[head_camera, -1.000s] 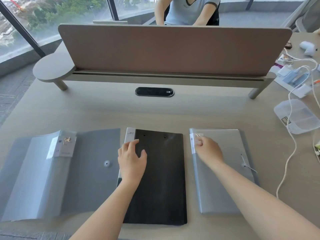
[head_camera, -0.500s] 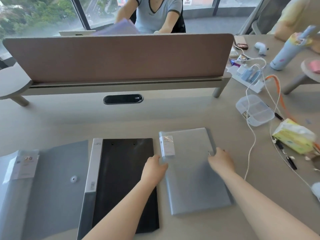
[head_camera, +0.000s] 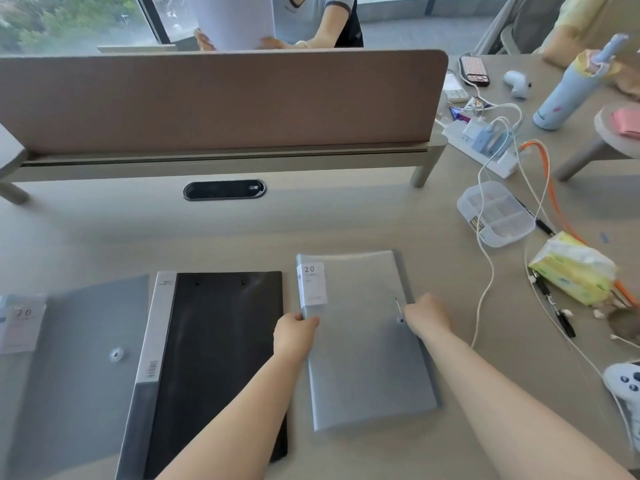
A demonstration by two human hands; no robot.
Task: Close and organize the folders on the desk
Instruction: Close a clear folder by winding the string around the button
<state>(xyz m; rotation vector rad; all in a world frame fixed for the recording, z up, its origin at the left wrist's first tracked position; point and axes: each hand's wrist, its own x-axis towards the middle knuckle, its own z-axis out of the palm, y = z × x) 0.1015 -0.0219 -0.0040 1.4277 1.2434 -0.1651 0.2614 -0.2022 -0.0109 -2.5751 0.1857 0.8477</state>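
Note:
Three folders lie side by side on the desk. A closed grey folder (head_camera: 360, 358) with a white "20" label sits on the right. My left hand (head_camera: 294, 336) grips its left spine edge just below the label. My right hand (head_camera: 427, 315) grips its right edge beside the elastic fastener. In the middle lies a closed black folder (head_camera: 221, 348) with a grey spine. An open grey folder (head_camera: 79, 358) with a round button spreads out at the left, partly cut off by the frame.
A brown desk divider (head_camera: 221, 98) stands behind, with a person holding paper beyond it. To the right lie a clear plastic box (head_camera: 495, 213), white cables (head_camera: 483, 271), a power strip (head_camera: 485, 147), a tissue pack (head_camera: 571, 271), pens, a blue bottle (head_camera: 568, 88) and a white controller (head_camera: 623, 382).
My left hand left the black folder and took the grey folder's left edge. My right hand slid from the label to the right edge. The view swung right.

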